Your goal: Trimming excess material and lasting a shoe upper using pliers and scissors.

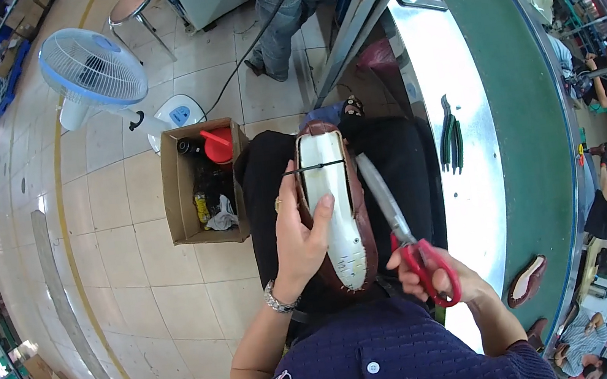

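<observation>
A brown leather shoe (pixel 369 246) lies sole up across my lap, its white insole board (pixel 339 223) facing me. My left hand (pixel 297 245) grips the shoe from its left side, with the thumb on the board and the fingers along the edge. Across the board's far part runs a thin black cord or strap (pixel 321 166). Small staples or nails dot its near end. Just right of the shoe, my right hand (pixel 449 274) holds red-handled scissors (pixel 388 201), fingers wrapped round the handles. Their blades point away from me and look closed, apart from the shoe.
On my right, a shiny metal bench (pixel 485 196) borders a green conveyor belt (pixel 524 114) carrying another brown shoe (pixel 528 281). Dark-handled tools (pixel 450 136) lie on the bench. A cardboard box (pixel 176 198) of odds and ends and a fan (pixel 94 67) stand left. Ahead stands a person (pixel 281 20).
</observation>
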Demonstrator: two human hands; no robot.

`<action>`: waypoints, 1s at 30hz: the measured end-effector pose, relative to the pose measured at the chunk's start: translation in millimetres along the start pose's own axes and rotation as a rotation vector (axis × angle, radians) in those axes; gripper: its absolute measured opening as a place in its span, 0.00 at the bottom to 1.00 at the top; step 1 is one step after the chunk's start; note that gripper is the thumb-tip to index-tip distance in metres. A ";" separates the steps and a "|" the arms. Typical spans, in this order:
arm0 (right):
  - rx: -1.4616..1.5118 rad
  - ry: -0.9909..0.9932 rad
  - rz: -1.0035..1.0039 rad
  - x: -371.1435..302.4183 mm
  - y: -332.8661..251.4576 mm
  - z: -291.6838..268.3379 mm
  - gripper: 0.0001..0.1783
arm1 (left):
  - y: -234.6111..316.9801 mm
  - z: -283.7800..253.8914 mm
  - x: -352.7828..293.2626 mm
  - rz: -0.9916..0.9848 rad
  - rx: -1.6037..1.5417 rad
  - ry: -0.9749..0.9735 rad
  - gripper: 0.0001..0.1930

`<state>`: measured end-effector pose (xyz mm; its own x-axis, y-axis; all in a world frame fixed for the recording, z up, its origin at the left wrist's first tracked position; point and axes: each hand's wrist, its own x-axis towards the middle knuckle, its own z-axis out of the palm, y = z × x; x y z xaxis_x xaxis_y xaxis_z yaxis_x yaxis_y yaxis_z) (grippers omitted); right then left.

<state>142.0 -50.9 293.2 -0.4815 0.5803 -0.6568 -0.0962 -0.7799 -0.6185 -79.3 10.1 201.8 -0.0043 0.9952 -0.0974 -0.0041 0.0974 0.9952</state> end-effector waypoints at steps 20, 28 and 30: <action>-0.264 0.324 -0.169 14.0 25.7 20.5 0.13 | 24.2 -8.0 27.0 0.480 0.702 0.109 0.25; -0.334 1.169 -0.342 -9.4 46.2 -79.4 0.18 | 20.7 -3.7 38.1 0.865 0.921 0.305 0.04; -0.577 1.344 -0.207 -21.1 60.5 -112.3 0.20 | 15.8 -5.9 38.4 0.875 0.884 0.307 0.04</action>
<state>244.3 -84.0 221.1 0.6789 0.6953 -0.2358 0.4464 -0.6459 -0.6193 -85.4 49.8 213.7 0.1016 0.6983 0.7086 0.7791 -0.4987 0.3798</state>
